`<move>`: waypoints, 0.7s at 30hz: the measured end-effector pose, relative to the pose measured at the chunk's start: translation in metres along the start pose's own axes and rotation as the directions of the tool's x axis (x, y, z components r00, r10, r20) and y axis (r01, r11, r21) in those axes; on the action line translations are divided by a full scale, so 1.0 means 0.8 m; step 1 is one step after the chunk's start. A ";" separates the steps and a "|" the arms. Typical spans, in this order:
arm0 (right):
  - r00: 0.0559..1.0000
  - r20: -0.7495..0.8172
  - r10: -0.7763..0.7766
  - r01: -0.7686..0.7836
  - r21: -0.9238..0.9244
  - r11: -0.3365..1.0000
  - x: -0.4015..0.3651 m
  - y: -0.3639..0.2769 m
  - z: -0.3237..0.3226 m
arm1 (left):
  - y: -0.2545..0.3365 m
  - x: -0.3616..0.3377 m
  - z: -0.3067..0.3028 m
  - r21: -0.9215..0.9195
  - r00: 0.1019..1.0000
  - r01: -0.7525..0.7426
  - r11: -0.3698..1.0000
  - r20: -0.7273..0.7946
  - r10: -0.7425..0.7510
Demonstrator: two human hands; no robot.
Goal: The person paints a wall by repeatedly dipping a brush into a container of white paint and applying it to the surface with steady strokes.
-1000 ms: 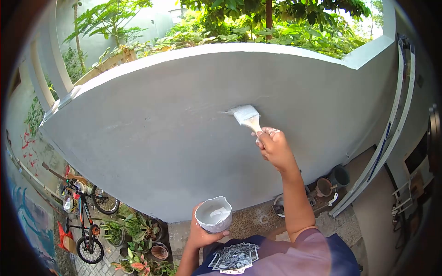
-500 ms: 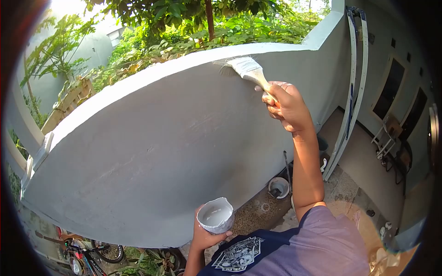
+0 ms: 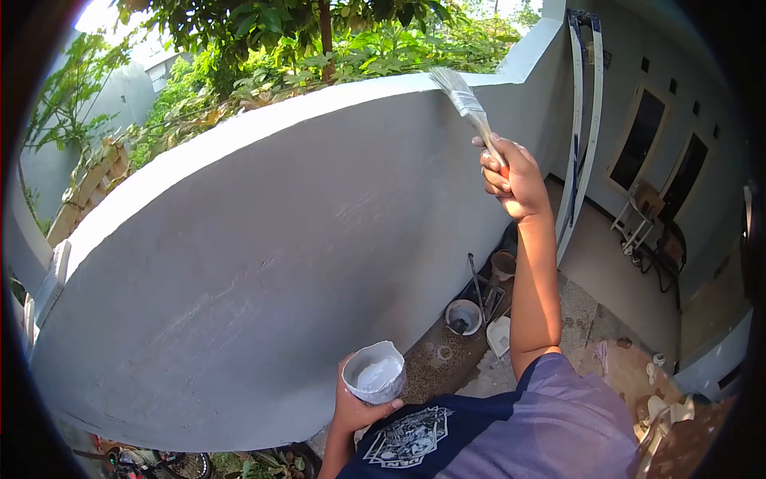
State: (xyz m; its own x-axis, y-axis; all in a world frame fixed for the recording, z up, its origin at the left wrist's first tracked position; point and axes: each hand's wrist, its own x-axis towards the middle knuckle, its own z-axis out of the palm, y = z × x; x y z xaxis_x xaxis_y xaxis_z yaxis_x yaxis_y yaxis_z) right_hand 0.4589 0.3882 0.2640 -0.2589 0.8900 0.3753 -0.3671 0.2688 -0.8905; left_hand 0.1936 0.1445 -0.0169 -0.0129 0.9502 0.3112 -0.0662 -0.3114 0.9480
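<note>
Gripped flat white-bristled paintbrush (image 3: pixel 463 96) in right hand (image 3: pixel 511 180), clutched dented white paint cup (image 3: pixel 373 374) in left hand (image 3: pixel 355 411); probably needed even strokes along grey wall (image 3: pixel 263 239).

Sunlit grey rendered garden wall (image 3: pixel 263 239) with green leafy trees (image 3: pixel 319 40) behind it, speckled concrete floor (image 3: pixel 447 359) below, dark house windows (image 3: pixel 638 136) at right

Flat wooden-handled paintbrush (image 3: pixel 467 102): bristles coated pale grey-white, handle light wood, tipped orange-red. Small round grey-white paint cup (image 3: pixel 373 373): filled with white paint. Rendered grey wall (image 3: pixel 263 263): coated matt grey, paler along the top edge. Navy T-shirt (image 3: pixel 479 427): printed with a white graphic; sleeve purple.
</note>
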 end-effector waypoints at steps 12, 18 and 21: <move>0.851 -0.227 0.473 -0.524 -0.423 0.740 -0.065 0.150 -0.102 | 0.001 -0.011 -0.031 0.041 0.998 0.057 0.998 0.026 -0.058; 0.944 -0.157 0.291 -0.323 -0.628 0.708 0.020 0.045 -0.088 | -0.001 -0.006 -0.029 0.011 1.000 0.019 1.000 0.009 -0.020; 0.954 -0.103 0.282 -0.282 -0.627 0.726 0.035 0.027 -0.095 | 0.008 -0.003 -0.024 -0.020 0.998 -0.023 1.000 -0.052 0.022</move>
State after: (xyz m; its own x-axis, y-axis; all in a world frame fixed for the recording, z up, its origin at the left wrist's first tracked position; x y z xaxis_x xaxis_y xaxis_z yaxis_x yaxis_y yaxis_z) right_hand 0.5120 0.4467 0.2359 -0.2589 0.9626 0.0804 0.3668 0.1750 -0.9137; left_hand 0.1739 0.1402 -0.0125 -0.0662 0.9423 0.3282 -0.0859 -0.3331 0.9390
